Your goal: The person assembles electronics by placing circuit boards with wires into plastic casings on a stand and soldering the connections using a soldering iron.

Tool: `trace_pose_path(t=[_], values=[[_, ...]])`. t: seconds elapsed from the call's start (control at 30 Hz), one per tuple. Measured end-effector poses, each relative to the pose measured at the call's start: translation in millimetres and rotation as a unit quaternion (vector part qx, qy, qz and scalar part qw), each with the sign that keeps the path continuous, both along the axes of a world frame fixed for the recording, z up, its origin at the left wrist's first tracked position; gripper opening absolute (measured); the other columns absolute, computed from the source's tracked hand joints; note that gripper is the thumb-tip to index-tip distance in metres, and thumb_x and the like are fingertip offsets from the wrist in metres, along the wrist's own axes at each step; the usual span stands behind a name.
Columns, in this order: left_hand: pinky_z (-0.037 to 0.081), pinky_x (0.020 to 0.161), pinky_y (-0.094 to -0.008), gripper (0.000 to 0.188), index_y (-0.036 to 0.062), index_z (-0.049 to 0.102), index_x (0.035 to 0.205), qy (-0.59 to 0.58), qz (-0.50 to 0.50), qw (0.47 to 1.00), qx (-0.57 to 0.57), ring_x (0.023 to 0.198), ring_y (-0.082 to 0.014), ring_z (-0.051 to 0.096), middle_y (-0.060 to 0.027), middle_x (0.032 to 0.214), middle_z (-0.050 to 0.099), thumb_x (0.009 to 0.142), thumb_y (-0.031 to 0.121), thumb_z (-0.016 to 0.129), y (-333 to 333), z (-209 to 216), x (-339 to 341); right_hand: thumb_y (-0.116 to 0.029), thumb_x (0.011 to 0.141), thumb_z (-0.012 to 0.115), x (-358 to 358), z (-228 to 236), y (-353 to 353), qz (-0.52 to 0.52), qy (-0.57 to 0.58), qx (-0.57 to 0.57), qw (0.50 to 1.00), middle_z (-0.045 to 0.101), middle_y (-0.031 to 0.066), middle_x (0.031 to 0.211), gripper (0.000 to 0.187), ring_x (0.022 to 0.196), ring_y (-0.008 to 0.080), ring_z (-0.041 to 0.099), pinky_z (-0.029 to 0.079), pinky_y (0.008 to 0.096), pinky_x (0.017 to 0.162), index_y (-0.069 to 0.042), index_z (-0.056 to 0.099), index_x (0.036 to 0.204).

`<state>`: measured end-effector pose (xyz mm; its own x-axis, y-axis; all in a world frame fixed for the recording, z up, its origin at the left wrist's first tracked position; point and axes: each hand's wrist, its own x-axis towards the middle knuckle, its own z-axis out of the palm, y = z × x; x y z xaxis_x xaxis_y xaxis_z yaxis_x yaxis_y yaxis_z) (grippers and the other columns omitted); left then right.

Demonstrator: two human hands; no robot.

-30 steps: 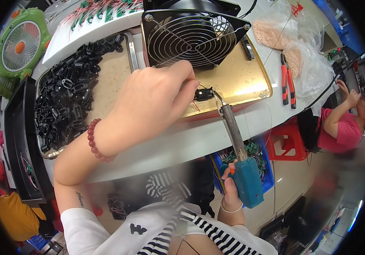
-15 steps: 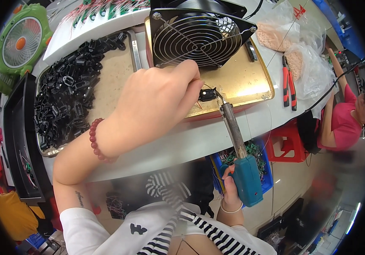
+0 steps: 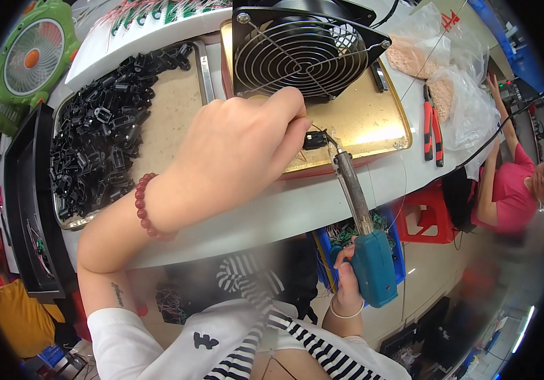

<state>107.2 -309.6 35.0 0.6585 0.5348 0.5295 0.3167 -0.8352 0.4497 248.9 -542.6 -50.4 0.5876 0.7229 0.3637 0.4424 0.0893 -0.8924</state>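
Note:
My right hand (image 3: 349, 288) is wrapped round the teal handle of a soldering gun (image 3: 375, 269). The gun's metal barrel points up and away, its bent tip meeting one end of a small black plastic part (image 3: 314, 140) on the gold metal tin lid (image 3: 373, 130). My left hand (image 3: 240, 149) is closed in a pinch just left of that part. A thin wire shows at its fingertips, running toward the part; the rest is hidden by the fingers. Behind the part stands a black fan with a wire guard (image 3: 303, 66).
A metal tray (image 3: 177, 95) heaped with black plastic parts (image 3: 104, 133) lies left. Red-handled pliers (image 3: 433, 130) and bags of beige pellets (image 3: 443, 95) sit right. A green fan (image 3: 34, 60) stands far left. A blue bin (image 3: 398, 269) is below the edge; a person in pink (image 3: 509, 190) sits right.
The view has shifted slightly. Both hands hold nearly the same pose, with the soldering gun's tip still at the black part.

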Motion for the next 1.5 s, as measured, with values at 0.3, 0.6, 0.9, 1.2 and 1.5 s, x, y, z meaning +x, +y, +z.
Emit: trace_pose_path(t=[0.3,0.6,0.9,1.2,1.5], values=[[0.043,0.047,-0.0347,0.007,0.0032,0.059,0.085,0.013,0.003,1.000,-0.001,0.049,-0.0271,0.057,-0.0109,0.061,0.057,0.087,0.009,0.063,0,-1,1,-0.023,0.079,0.070,1,-1,-1,0.006,0.018,0.003,1.000,0.056,0.0078,0.076,0.024,0.064,0.0209,0.054,0.041,0.0300,0.056,-0.001,0.064,0.084],[0.043,0.046,-0.0343,0.008,0.0036,0.059,0.085,0.016,0.001,1.000,0.002,0.048,-0.0262,0.057,-0.0104,0.060,0.057,0.087,0.010,0.063,-1,-1,0,-0.027,0.081,0.072,0,4,0,-0.006,0.055,0.014,0.998,0.056,0.0063,0.075,0.029,0.063,0.0181,0.054,0.040,0.0274,0.057,0.000,0.063,0.084],[0.043,0.045,-0.0338,0.009,0.0035,0.059,0.083,0.024,0.006,1.000,0.000,0.047,-0.0258,0.057,-0.0100,0.059,0.058,0.087,0.010,0.063,0,-2,0,-0.028,0.080,0.072,1,5,0,-0.003,0.072,0.012,0.997,0.057,0.0069,0.076,0.032,0.063,0.0167,0.054,0.040,0.0261,0.057,0.002,0.064,0.087],[0.042,0.045,-0.0339,0.010,0.0037,0.058,0.082,0.029,0.004,1.000,-0.009,0.046,-0.0262,0.056,-0.0099,0.059,0.058,0.087,0.010,0.063,-2,0,-2,-0.030,0.079,0.073,-1,11,3,0.002,0.089,0.011,0.996,0.059,0.0078,0.080,0.035,0.067,0.0170,0.057,0.043,0.0262,0.058,0.003,0.065,0.088],[0.042,0.045,-0.0351,0.011,0.0036,0.057,0.081,0.022,-0.005,1.000,-0.014,0.047,-0.0276,0.057,-0.0107,0.058,0.058,0.087,0.011,0.063,0,-1,-3,-0.034,0.078,0.079,-1,0,-4,0.006,0.159,0.047,0.986,0.064,0.0156,0.099,0.057,0.072,0.0187,0.062,0.049,0.0267,0.060,0.007,0.058,0.110]])
